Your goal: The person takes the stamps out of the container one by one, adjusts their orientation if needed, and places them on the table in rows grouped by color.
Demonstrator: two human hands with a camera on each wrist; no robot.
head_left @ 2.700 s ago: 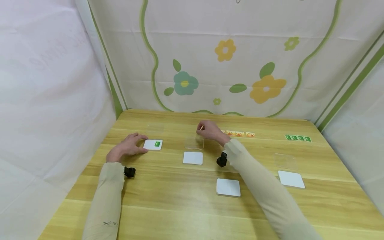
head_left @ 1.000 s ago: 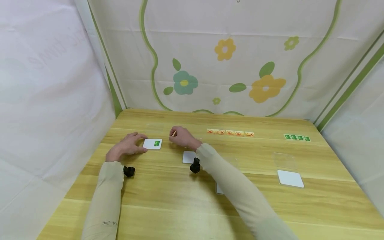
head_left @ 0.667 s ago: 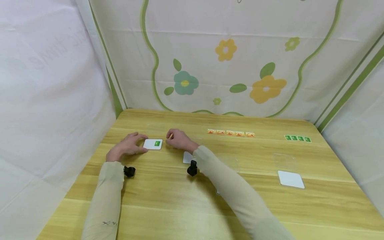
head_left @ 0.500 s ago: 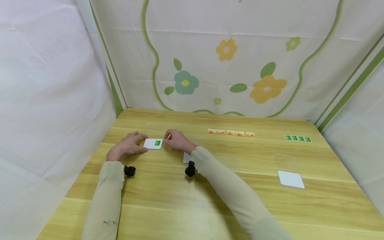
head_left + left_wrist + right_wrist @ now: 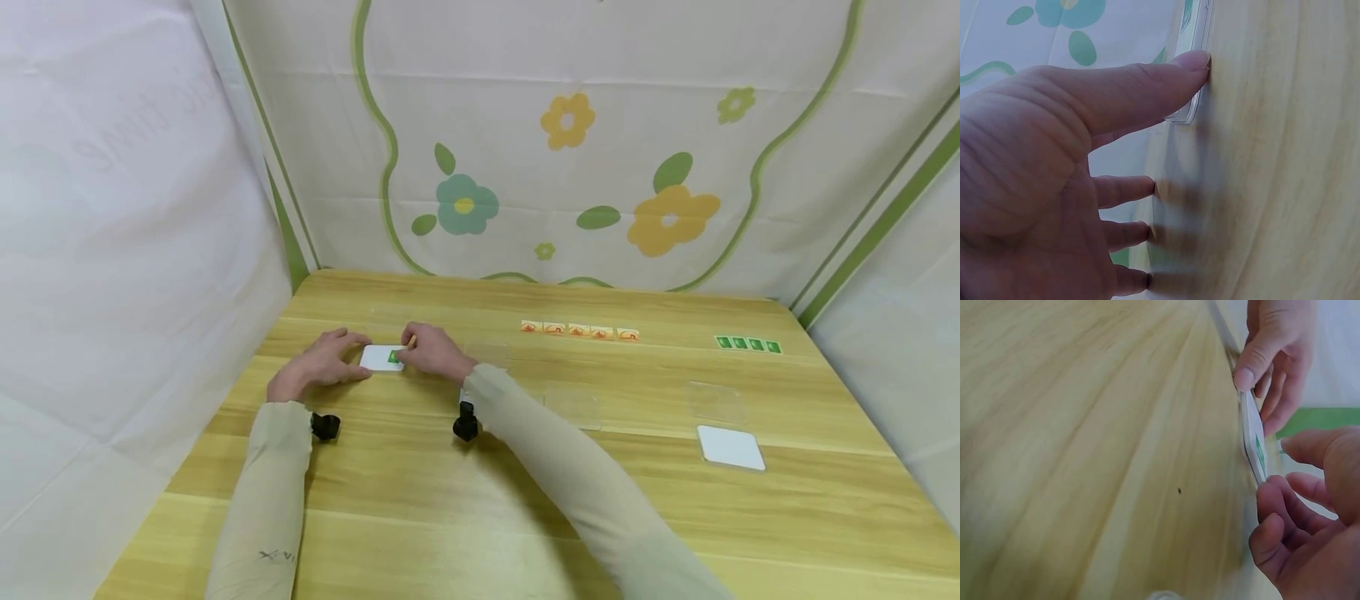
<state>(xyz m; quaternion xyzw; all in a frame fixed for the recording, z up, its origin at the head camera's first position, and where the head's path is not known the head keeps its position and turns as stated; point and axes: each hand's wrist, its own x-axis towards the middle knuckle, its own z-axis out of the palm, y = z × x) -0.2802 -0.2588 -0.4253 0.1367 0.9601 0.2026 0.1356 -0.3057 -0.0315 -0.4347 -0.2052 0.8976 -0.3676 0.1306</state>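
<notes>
A white card in a clear case (image 5: 377,358) lies at the left of the table, with a small green sticker (image 5: 393,357) at its right end. My left hand (image 5: 322,367) holds the case by its left end, thumb on the near edge and forefinger on the far edge; its other fingertips rest on the table in the left wrist view. My right hand (image 5: 435,350) is bent over the right end of the case, pinching what looks like a small orange sticker (image 5: 412,341), mostly hidden by the fingers. Its fingertips overlap the green sticker; in the right wrist view, curled fingers (image 5: 1272,500) meet the case's end.
A row of orange stickers (image 5: 577,331) lies at the back, with green stickers (image 5: 748,344) to its right. Clear covers (image 5: 572,409) are spread about the table. Another white card (image 5: 731,447) lies at the right. My right forearm hides other cards. Fabric walls (image 5: 525,167) enclose the table.
My right hand has moved left from the near end of the orange row to the case and now covers part of the green sticker. The left hand has stayed in place.
</notes>
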